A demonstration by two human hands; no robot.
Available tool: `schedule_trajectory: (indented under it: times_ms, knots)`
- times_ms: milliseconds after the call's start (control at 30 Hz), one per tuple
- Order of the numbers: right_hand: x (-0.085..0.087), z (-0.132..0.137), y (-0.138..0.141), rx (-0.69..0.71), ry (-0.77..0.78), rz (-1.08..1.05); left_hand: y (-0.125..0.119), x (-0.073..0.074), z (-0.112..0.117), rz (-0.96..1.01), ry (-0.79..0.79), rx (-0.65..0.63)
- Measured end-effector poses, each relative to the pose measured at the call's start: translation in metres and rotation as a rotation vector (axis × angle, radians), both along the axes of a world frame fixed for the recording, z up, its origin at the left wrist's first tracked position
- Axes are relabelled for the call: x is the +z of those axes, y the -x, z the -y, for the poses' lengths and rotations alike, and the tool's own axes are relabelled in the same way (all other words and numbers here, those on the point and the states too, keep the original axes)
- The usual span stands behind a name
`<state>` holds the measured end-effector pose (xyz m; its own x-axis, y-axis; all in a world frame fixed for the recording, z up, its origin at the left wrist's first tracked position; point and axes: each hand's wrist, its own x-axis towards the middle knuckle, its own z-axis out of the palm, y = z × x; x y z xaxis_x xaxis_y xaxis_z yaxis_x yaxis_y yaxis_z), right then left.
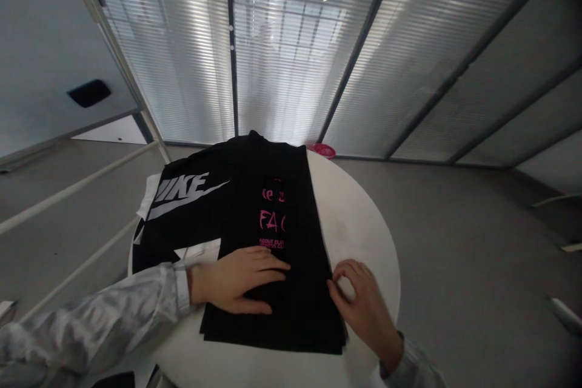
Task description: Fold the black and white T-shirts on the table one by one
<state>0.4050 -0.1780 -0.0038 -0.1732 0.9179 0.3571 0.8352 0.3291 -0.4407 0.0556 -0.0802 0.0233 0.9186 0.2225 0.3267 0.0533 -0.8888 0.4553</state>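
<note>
- The black cloth (300, 309) lay on the round white table (364, 218), left of its middle, matte and soft, with several layers showing at its near edge.
- Your left hand (240, 279) rested palm down on it, fingers spread and gripping nothing that showed.
- Your right hand (361, 297) was at the cloth's right edge, thumb and forefinger curled into a near-closed ring; you couldn't tell whether fabric was caught between the tips.
- Pink letters (271, 220) ran down the middle, cut off at the right, so only fragments such as "FA" could be read.
- To the left spread a grey NIKE print (182, 191); whether that part was a separate garment was unclear.
- White pieces (204, 250) poked out there, one partly behind your left hand.
- Your shiny, creased grey sleeves (113, 315) ran out of view.
- At the table's far edge, a pink oval (324, 150) was partly hidden, its identity unclear.
- Beyond stood ribbed, translucent panels (291, 60).
</note>
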Motion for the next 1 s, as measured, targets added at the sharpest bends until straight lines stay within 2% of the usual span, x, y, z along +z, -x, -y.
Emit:
schedule_trajectory:
  times_ms: [67, 133, 267, 333, 400, 467, 533, 600, 700, 833, 1000]
  knots:
    - [0.005, -0.001, 0.002, 0.011, -0.022, -0.032, 0.011, 0.0, 0.002, 0.013, 0.052, 0.123]
    - [0.017, -0.009, 0.003, 0.071, -0.008, -0.034, 0.022, 0.0, 0.003, 0.049, 0.136, 0.192]
    - [0.056, -0.047, 0.013, 0.357, 0.147, 0.087, 0.031, 0.005, -0.003, 0.172, 0.294, 0.255]
    - [0.074, -0.075, 0.03, 0.487, 0.176, 0.141, 0.031, 0.01, -0.014, 0.229, 0.256, 0.373]
    - [0.082, -0.101, 0.056, 0.487, 0.143, 0.133, 0.028, 0.013, -0.032, 0.25, 0.159, 0.539]
    - [0.074, -0.122, 0.087, 0.424, 0.109, 0.073, 0.025, 0.013, -0.053, 0.231, 0.047, 0.708]
    - [0.056, -0.133, 0.117, 0.4, 0.125, 0.019, 0.024, 0.008, -0.07, 0.198, -0.043, 0.824]
    - [0.033, -0.135, 0.138, 0.386, 0.142, -0.029, 0.025, 0.0, -0.082, 0.178, -0.07, 0.857]
    - [0.008, -0.129, 0.15, 0.423, 0.123, -0.053, 0.032, -0.012, -0.089, 0.202, -0.002, 0.829]
    - [0.002, -0.126, 0.145, 0.506, 0.113, -0.077, 0.039, -0.018, -0.092, 0.273, 0.044, 0.874]
    - [0.006, -0.132, 0.14, 0.502, 0.032, -0.067, 0.04, -0.023, -0.102, 0.308, 0.035, 0.954]
